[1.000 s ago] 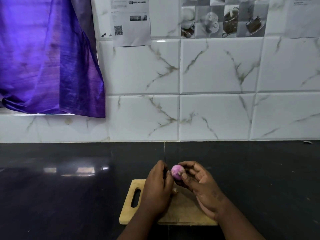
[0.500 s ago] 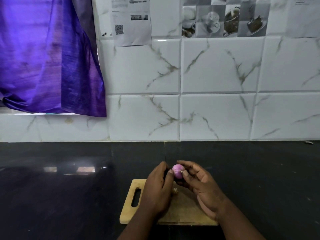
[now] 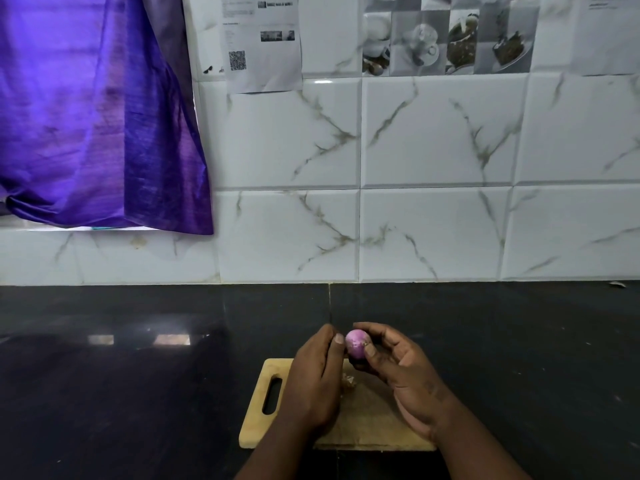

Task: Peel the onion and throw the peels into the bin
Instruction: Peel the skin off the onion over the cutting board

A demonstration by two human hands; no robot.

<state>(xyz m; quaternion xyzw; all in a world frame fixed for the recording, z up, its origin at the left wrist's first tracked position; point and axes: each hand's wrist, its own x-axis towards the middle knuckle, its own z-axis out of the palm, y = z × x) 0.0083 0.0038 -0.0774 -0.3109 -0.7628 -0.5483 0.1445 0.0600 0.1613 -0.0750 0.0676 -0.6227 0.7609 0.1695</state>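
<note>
A small pink-purple onion [image 3: 356,342] is held just above the far edge of a wooden cutting board [image 3: 367,420]. My right hand [image 3: 401,372] cups it from the right and below, thumb on its side. My left hand [image 3: 317,382] closes against it from the left, thumb tip touching its skin. A small scrap of pale peel [image 3: 348,382] lies on the board between my hands. No bin is in view.
The board, with a handle slot [image 3: 272,393] at its left end, lies on a black glossy counter [image 3: 138,375]. A white marble-tiled wall [image 3: 433,202] rises behind. A purple curtain [image 3: 86,116] hangs at the upper left, and papers [image 3: 263,39] are stuck to the tiles.
The onion has turned slightly in my fingers and my right thumb has shifted over its side. Both hands stay in the same place above the board.
</note>
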